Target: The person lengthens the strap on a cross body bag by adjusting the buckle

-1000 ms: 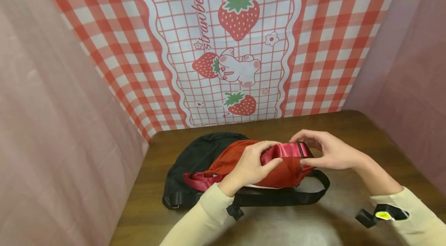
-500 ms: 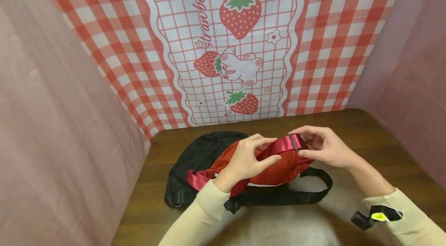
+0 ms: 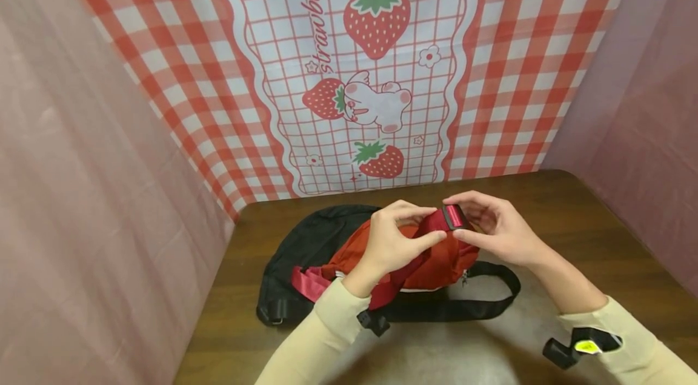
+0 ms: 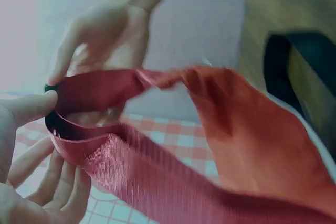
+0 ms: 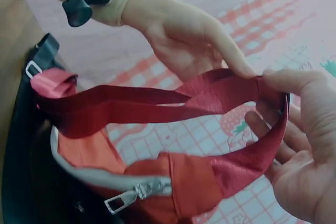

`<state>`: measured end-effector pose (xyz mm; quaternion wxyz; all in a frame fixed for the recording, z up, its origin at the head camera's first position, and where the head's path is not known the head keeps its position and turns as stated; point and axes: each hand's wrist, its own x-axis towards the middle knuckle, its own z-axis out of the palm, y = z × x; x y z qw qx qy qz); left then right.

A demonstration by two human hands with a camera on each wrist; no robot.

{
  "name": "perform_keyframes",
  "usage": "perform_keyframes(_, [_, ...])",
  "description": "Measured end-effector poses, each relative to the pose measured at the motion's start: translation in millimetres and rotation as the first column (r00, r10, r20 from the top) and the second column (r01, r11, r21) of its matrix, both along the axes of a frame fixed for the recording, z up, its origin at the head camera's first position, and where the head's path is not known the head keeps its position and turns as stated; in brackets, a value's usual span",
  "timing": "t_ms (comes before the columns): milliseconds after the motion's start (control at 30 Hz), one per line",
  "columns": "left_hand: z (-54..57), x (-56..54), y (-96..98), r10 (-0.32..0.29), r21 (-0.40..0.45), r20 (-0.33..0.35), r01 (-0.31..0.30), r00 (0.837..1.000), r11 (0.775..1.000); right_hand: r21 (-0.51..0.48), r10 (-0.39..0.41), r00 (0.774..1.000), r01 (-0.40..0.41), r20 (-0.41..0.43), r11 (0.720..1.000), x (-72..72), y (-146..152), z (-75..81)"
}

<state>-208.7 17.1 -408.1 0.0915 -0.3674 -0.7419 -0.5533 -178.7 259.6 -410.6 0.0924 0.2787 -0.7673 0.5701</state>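
A red waist bag [image 3: 444, 261] lies on top of a black bag [image 3: 297, 257] on the table. Its shiny dark-red strap [image 5: 142, 106] is lifted into a loop above it. My left hand [image 3: 394, 238] pinches the strap between thumb and fingers, left of a black slider buckle [image 3: 452, 216]. At the buckle itself, my right hand [image 3: 504, 230] grips the strap end with its thumb in front and fingers behind. The right wrist view shows a zipper with a metal pull [image 5: 123, 200] on the red bag.
The wooden table [image 3: 578, 221] holds both bags. A black strap [image 3: 509, 288] loops out to the right of them. Behind stands a strawberry-print checked cloth [image 3: 376, 94], with pink curtains [image 3: 98, 191] at the sides.
Both hands have raised the red strap and buckle; the right hand has come leftward, closer to the left hand. More of the strap is drawn up off the bag.
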Motion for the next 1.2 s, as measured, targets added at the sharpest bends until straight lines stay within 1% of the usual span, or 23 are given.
perform_keyframes(67, [1.8, 0.4, 0.6, -0.014, 0.016, 0.065, 0.013, 0.998, 1.0, -0.004, -0.011, 1.0, 0.011, 0.027, 1.0, 0.7, -3, 0.7])
perform_keyframes(133, [2.5, 0.1, 1.2, -0.036, 0.045, 0.132, 0.03, 0.991, 0.999, -0.004, -0.011, 0.999, 0.012, 0.046, 1.0, 0.8, -5, 1.3])
perform_keyframes(233, [1.3, -2.0, 1.4, -0.056, 0.061, 0.197, 0.045, 0.979, 0.997, 0.001, 0.007, 0.999, -0.007, 0.037, 1.0, 0.1, -6, 1.9])
perform_keyframes(300, [-0.4, -2.9, 0.9, -0.064, 0.068, 0.229, 0.05, 0.971, 0.996, 0.002, 0.013, 1.0, -0.013, 0.023, 1.0, -0.9, -4, 2.0])
perform_keyframes(367, [-2.2, -3.3, 1.0, -0.06, 0.063, 0.243, 0.046, 0.968, 0.997, -0.003, 0.008, 1.0, -0.008, 0.023, 1.0, -1.6, -2, 2.0])
perform_keyframes(467, [-3.7, -2.2, 2.1, -0.059, 0.072, 0.261, 0.042, 0.963, 0.997, -0.008, -0.005, 0.999, 0.005, 0.054, 1.0, -1.9, -1, 3.2])
perform_keyframes(633, [-5.5, -1.2, 3.0, -0.065, 0.082, 0.265, 0.044, 0.962, 0.996, 0.009, -0.012, 0.995, 0.011, 0.096, 1.0, -2.2, -3, 7.0])
perform_keyframes(833, [-10.4, -3.5, 2.5, -0.066, 0.049, 0.202, 0.057, 0.977, 0.997, 0.021, -0.009, 0.993, 0.007, 0.12, 1.0, -0.3, -7, 6.8])
perform_keyframes(967, [-12.1, -5.9, 3.7, -0.066, 0.034, 0.177, 0.061, 0.982, 0.998, -0.012, -0.004, 0.994, 0.006, 0.106, 1.0, 0.2, -10, 7.1])
perform_keyframes(1100, [-12.1, -7.2, 3.8, -0.066, 0.028, 0.173, 0.062, 0.983, 0.998, -0.11, 0.043, 0.991, -0.029, 0.124, 0.994, 1.1, -10, 7.3])
perform_keyframes(1200, [-11.0, -7.7, 4.2, -0.07, 0.035, 0.174, 0.065, 0.982, 0.997, -0.144, 0.045, 0.991, -0.027, 0.123, 0.989, 1.1, -10, 6.5])
